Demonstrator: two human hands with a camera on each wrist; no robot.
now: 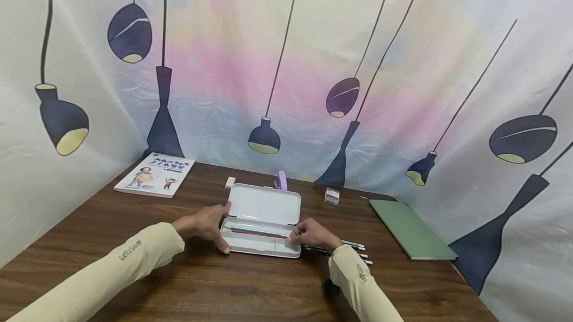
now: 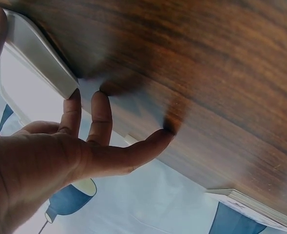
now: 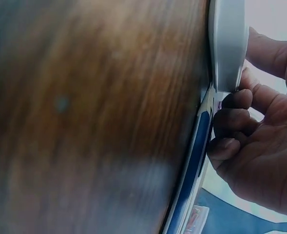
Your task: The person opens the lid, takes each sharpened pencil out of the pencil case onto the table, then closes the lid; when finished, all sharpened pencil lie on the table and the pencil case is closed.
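Note:
An open white pencil case lies on the table with its lid raised at the back. In its long compartment lie a green pencil and a red pencil. My left hand holds the case's left end, thumb at the front wall and fingers toward the hinge; in the left wrist view its other fingers spread beside the case. My right hand reaches over the right end, thumb and forefinger pinching the red pencil's end, its remaining fingers curled outside the wall.
Several pencils lie right of the case, partly under my right wrist. Behind it are a white eraser and a purple stapler-like object. A small clear box and a green folder lie rightward; a book lies left.

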